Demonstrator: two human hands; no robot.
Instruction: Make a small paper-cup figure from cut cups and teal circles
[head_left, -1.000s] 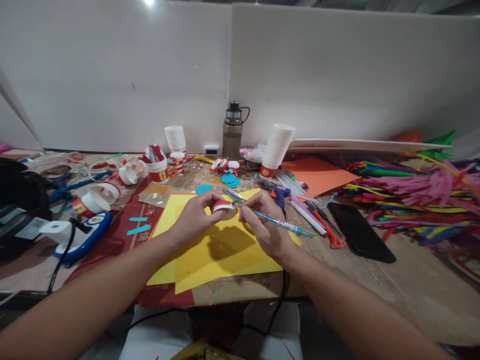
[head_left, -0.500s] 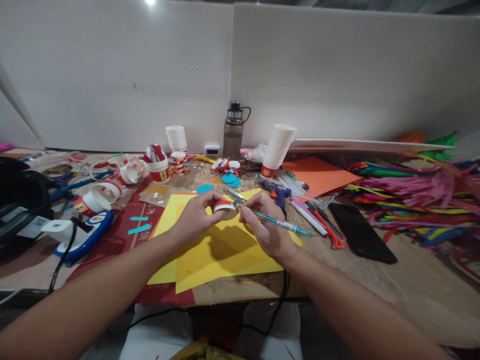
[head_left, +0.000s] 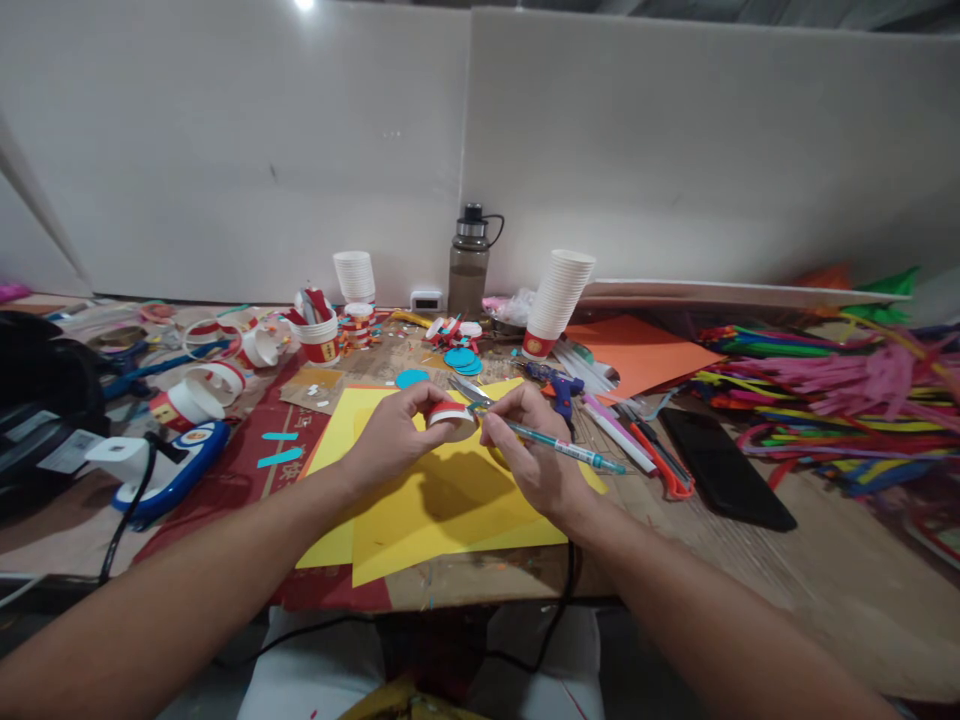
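Observation:
Over the yellow paper (head_left: 420, 545), my left hand (head_left: 394, 435) pinches a short red-and-white cut piece of paper cup (head_left: 452, 414) between thumb and fingers. The cup piece is tilted, its pale round end turned toward me. My right hand (head_left: 536, 445) is closed on a teal pen (head_left: 559, 444), whose back end sticks out to the right. The pen's front end is close to the cup piece's right side; whether it touches, I cannot tell. Metal scissor blades (head_left: 469, 389) show just beyond my fingers, and the handles are mostly hidden. Blue paper discs (head_left: 463, 360) lie behind.
Stacked paper cups (head_left: 559, 305) and a water bottle (head_left: 469, 265) stand at the back. Right of my hands are a purple glue gun (head_left: 559, 385), a black phone (head_left: 724, 468) and colourful pipe cleaners (head_left: 825, 375). Cut cup rings (head_left: 187, 402) and a blue-white device (head_left: 176, 475) sit left.
The whole view has shifted very slightly. Both hands keep the same hold on the cup piece and the pen, with no clear movement otherwise.

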